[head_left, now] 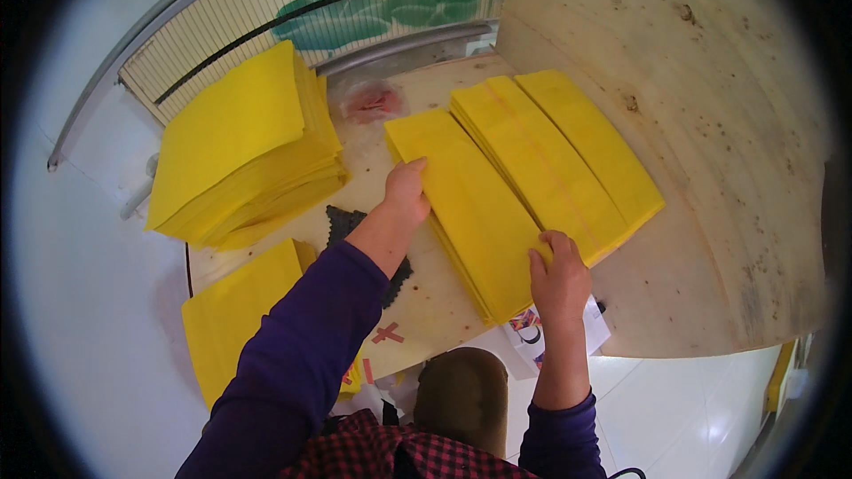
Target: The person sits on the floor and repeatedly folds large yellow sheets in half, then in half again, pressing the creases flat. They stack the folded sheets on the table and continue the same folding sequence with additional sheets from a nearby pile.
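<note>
A long stack of yellow folded sheets (pixel 470 213), paper or cloth I cannot tell, lies slantwise on the wooden board. My left hand (pixel 407 192) grips its left edge, with the thumb side over the top. At its lower right edge, my right hand (pixel 559 275) is closed round the side with bent fingers; some fingertips are hidden. Just to the right lie two more yellow stacks, the middle one (pixel 541 160) with a faint pale line along it and the outer one (pixel 595 146) beside it.
A thick pile of yellow sheets (pixel 235 137) stands at the far left, with a lower pile (pixel 240 310) nearer me. A dark jagged-edged scrap (pixel 342 222) is beside my left forearm. A tall wooden panel (pixel 683 124) rises on the right; a painted slatted screen (pixel 337 13) backs the table.
</note>
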The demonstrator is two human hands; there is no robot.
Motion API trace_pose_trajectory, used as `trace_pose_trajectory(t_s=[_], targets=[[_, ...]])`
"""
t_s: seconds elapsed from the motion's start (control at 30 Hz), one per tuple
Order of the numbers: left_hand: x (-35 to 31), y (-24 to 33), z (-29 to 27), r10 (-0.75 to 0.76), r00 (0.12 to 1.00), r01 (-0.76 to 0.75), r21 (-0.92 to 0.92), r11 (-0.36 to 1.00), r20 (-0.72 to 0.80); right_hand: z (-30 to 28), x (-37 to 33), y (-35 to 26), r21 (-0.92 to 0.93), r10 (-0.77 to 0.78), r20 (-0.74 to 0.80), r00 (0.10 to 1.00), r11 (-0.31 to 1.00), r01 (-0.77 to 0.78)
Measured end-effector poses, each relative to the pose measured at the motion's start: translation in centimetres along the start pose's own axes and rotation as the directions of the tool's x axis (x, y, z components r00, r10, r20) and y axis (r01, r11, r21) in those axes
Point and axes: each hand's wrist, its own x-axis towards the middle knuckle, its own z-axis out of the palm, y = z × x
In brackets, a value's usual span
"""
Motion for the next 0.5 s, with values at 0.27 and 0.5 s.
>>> trace_pose_trajectory(t_s=[0.27,0.5], targets=[[-0.2,0.1,0.3,0.099,0.995,-0.097,0.05,0.994,-0.028,0.1,-0.4,-0.5,0.013,0.017,0.002,1.0,1.0,-0.017],[-3.2,0.1,1.2,0.425,0.899,-0.37,0.34,0.865,-0.103,-0.6,-1.9,-0.3,-0.065,-0.056,-0.026,0.998,0.996,0.054]])
